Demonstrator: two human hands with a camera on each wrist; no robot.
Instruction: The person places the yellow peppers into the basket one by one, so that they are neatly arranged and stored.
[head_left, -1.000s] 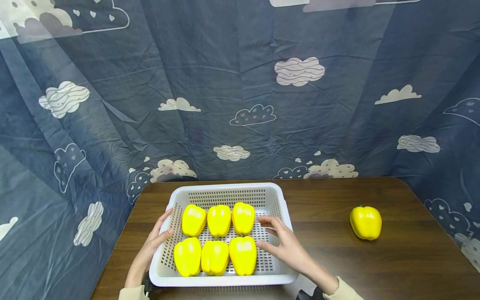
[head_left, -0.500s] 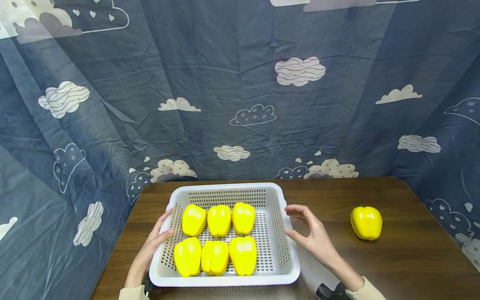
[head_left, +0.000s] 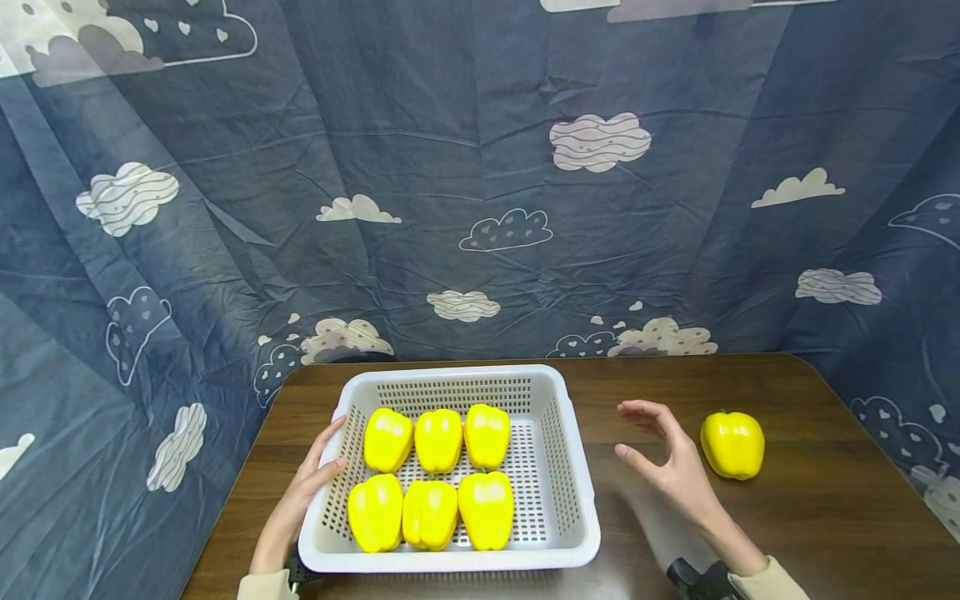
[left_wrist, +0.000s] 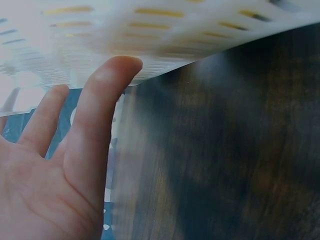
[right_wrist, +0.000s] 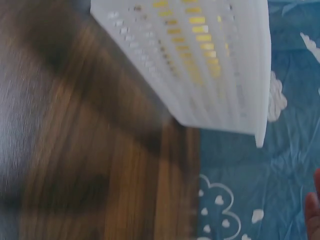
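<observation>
Several yellow bell peppers (head_left: pixel 431 515) lie in two rows inside a white perforated plastic basket (head_left: pixel 566 546). At the basket's left side is my left hand (head_left: pixel 288 508), its thumb and fingertips at the rim. In the left wrist view, the extended thumb (left_wrist: pixel 92 120) overlaps the slotted outer wall. My right hand (head_left: pixel 678 471) hovers over the table between the basket and a lone yellow bell pepper (head_left: pixel 732 447). Its fingers are spread in a loose curve, with nothing between them and the thumb. Only a sliver of fingers (right_wrist: pixel 312 210) shows in the right wrist view.
The basket stands on a dark brown wooden table (head_left: pixel 825 533), near its left side. Behind the table and at both sides hangs a blue cloth (head_left: pixel 420 100) printed with clouds. A bare strip runs along the right part of the basket's bottom.
My right hand has moved right, from inside the basket, past its right rim, to over the table near the lone bell pepper. The left hand and the basket have stayed put.
</observation>
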